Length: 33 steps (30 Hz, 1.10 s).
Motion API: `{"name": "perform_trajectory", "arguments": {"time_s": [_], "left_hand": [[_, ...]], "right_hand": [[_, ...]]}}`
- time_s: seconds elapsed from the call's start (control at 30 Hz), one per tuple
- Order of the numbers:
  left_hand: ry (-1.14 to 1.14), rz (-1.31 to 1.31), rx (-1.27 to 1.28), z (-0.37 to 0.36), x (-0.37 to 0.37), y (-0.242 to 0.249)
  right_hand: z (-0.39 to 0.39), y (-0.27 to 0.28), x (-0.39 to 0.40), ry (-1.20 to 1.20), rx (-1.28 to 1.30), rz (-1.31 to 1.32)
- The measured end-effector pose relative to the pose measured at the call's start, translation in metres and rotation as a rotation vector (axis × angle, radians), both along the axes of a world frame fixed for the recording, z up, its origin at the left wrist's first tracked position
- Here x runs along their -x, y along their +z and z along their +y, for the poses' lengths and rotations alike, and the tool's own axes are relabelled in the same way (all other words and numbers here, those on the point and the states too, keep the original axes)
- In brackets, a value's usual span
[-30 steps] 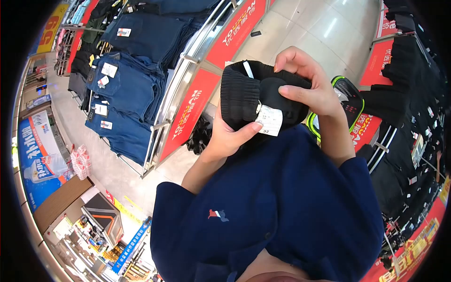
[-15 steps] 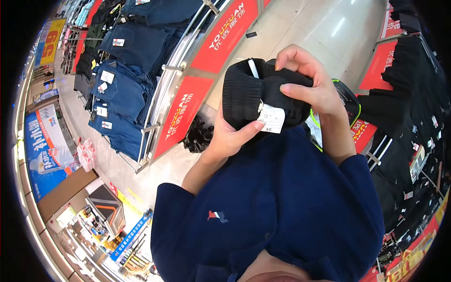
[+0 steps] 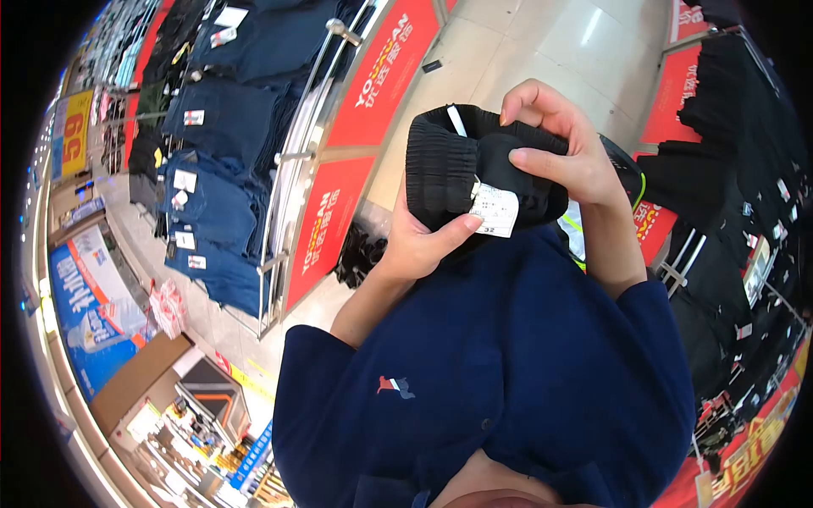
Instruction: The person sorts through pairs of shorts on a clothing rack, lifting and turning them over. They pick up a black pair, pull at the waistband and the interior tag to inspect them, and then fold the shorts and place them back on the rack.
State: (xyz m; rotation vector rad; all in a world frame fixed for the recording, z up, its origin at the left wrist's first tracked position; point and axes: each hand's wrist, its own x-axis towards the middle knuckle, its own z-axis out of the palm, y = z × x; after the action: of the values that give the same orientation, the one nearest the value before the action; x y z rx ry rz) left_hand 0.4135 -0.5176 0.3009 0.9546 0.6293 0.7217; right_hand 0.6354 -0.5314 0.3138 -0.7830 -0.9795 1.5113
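A pair of black elastic-waist pants (image 3: 440, 173) is held up before my chest, its gathered waistband facing me. My left hand (image 3: 423, 245) grips the lower left side, the thumb pressed by a white paper tag (image 3: 498, 210) marked 32. At the upper right, my right hand (image 3: 563, 152) is closed on the waistband, its thumb in front and the fingers curled over the edge. A small white strip (image 3: 457, 121) shows inside the waist opening. The lower part of the pants is out of sight behind my hands and the bunched cloth.
Left of me, folded blue jeans (image 3: 216, 199) with tags lie on a metal-railed rack (image 3: 284, 186) fronted by red sign panels (image 3: 326, 222). Black garments (image 3: 720, 161) hang along the right. Tiled floor (image 3: 542, 51) runs between them. A blue-and-white poster (image 3: 93, 296) stands at far left.
The view has turned slightly, so the racks and signs sit differently. Both hands keep their hold on the black pants, and the tag is tilted a little more.
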Motion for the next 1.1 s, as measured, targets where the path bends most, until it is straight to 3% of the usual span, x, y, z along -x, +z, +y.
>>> {"name": "perform_trajectory", "arguments": {"time_s": [0.33, 0.73, 0.93, 1.03, 1.1], "left_hand": [[-0.211, -0.059, -0.041, 0.073, -0.049, -0.006], [-0.260, -0.103, -0.011, 0.166, -0.069, -0.006], [-0.362, -0.196, 0.012, 0.213, -0.062, -0.037], [-0.464, -0.180, 0.185, 0.245, -0.051, -0.046], [-0.537, -0.081, 0.146, 0.270, -0.055, -0.057]], "right_hand": [[0.029, 0.010, -0.039, -0.192, 0.019, -0.061], [0.109, 0.014, -0.050, -0.293, 0.070, -0.102], [0.136, 0.020, -0.047, -0.357, 0.045, -0.234], [0.150, 0.026, -0.039, -0.452, 0.076, -0.356], [0.157, 0.026, -0.038, -0.456, 0.031, -0.389]]}}
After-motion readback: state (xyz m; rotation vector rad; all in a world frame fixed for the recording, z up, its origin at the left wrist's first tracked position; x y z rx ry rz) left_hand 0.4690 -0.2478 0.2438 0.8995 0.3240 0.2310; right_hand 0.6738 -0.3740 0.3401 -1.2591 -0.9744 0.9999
